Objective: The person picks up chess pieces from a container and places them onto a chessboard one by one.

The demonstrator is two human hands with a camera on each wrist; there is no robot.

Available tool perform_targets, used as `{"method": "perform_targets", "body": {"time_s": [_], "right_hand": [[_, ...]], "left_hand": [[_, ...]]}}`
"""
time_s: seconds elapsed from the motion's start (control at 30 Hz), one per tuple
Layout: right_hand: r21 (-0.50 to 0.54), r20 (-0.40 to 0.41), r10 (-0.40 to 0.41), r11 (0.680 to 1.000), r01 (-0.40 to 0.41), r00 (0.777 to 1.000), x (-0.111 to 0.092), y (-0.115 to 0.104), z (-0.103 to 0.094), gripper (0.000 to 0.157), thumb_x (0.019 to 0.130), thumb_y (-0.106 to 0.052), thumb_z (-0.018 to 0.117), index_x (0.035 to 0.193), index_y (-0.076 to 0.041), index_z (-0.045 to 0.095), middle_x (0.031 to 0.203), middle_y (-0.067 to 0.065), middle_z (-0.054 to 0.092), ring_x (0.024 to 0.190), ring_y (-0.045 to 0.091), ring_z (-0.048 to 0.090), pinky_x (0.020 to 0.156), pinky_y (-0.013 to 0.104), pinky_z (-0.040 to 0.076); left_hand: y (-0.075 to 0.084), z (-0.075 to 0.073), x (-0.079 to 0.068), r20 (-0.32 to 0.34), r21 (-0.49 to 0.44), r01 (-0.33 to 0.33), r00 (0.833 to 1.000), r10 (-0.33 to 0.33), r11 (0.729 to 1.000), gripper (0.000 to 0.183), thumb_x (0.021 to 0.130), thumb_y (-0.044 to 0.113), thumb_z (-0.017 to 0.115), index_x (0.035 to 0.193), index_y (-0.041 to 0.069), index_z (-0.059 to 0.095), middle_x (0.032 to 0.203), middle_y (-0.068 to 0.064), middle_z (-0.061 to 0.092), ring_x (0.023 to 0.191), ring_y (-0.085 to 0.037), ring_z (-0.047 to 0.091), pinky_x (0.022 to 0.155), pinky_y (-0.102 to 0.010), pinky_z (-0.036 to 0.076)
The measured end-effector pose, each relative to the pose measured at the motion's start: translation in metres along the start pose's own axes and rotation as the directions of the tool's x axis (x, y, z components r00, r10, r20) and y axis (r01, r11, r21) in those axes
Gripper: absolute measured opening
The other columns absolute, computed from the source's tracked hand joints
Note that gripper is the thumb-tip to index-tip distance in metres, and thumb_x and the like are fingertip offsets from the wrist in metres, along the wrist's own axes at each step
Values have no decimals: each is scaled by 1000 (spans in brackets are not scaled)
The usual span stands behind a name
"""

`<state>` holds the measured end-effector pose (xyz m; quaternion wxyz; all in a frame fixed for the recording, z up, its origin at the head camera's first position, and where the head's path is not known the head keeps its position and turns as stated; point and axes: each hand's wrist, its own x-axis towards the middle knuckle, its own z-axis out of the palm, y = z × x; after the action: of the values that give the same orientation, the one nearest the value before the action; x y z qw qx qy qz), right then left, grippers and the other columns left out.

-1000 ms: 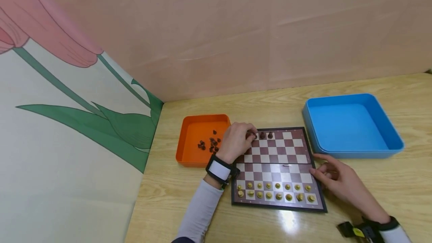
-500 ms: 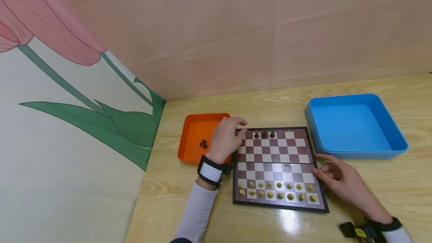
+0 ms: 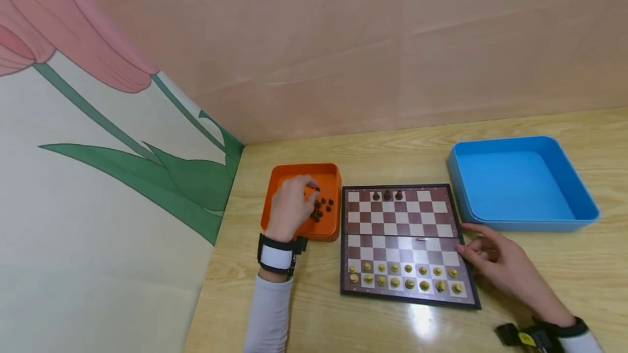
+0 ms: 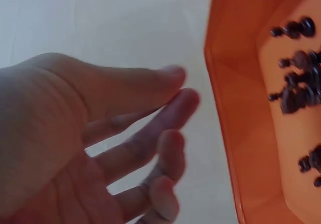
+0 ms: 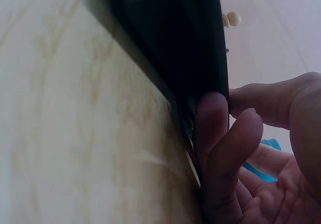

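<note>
My left hand (image 3: 289, 206) is over the orange tray (image 3: 336, 227), its fingers loosely bent with nothing between them. Dark chess pieces (image 3: 318, 214) lie loose in the tray; in the left wrist view the tray wall (image 4: 228, 133) is just beyond the fingertips. My right hand (image 3: 500, 266) grips the right edge of the chessboard (image 3: 382, 227), thumb on top and fingers against its side, as the right wrist view shows. Three dark pieces (image 3: 387, 195) stand on the board's far row. Gold pieces (image 3: 409, 284) fill its two near rows.
A blue tray (image 3: 525, 225) stands to the right, beyond my right hand. A wooden table (image 3: 314, 309) bears everything, with a covered wall (image 3: 314, 59) behind it and a flower-patterned panel (image 3: 122, 222) on the left.
My left hand has let go of a dark chess piece on the board's far row and moved left over the orange tray. The right hand stays at the board's edge.
</note>
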<state>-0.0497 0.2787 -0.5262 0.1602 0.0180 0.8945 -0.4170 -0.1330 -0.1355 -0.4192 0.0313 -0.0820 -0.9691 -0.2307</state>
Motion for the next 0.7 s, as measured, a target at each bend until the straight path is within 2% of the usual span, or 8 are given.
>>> {"method": "perform_targets", "body": {"time_s": [0.1,0.2,0.3,0.4,0.5,0.6,0.7], "right_hand": [[-3,2,11,1000,-11,1000,0,0,-1,72,109,-40,63,159,5,37,106,13,73,84,21,69,63,31,60],[-4,5,15,1000,-15,1000,0,-1,-1,73,109,-41,63,159,5,37,106,13,73,84,21,69,63,32,60],[-2,6,14,1000,-14,1000,0,0,-1,73,108,-41,63,159,5,37,106,13,73,84,21,69,63,32,61],[-4,5,14,1000,-14,1000,0,0,0,74,108,-41,63,159,5,37,105,13,73,84,21,69,62,32,61],[-6,5,15,1000,-15,1000,1,0,0,74,108,-43,63,159,4,37,106,13,73,84,21,68,63,31,60],[-10,3,9,1000,-9,1000,1,0,0,74,108,-42,63,159,5,38,105,13,73,84,21,69,63,31,60],[-10,-1,1,1000,-1,1000,0,-1,-1,73,108,-41,63,159,5,38,105,12,73,84,22,69,63,30,60]], "left_hand": [[-3,0,-1,93,38,44,995,-47,998,15,99,17,79,113,12,80,110,-3,78,76,-14,64,55,-27,48],[-4,2,-2,197,76,91,975,-105,993,14,98,18,80,112,14,80,108,-2,78,75,-13,63,58,-26,48],[-6,5,0,263,97,118,955,-139,988,15,99,17,79,113,15,79,109,-3,77,77,-14,63,60,-28,50],[-9,6,1,270,92,133,950,-154,987,17,100,14,77,117,14,79,114,-4,76,82,-15,64,63,-29,51],[-16,5,2,244,80,159,954,-174,984,19,100,12,75,119,14,79,115,-4,76,85,-17,65,66,-32,52],[-22,1,2,211,100,189,955,-206,977,17,99,11,76,116,13,79,111,-4,76,85,-18,66,68,-34,53],[-27,0,2,203,136,218,949,-242,966,13,98,11,78,112,12,79,105,-4,75,82,-19,65,68,-35,54]]}}
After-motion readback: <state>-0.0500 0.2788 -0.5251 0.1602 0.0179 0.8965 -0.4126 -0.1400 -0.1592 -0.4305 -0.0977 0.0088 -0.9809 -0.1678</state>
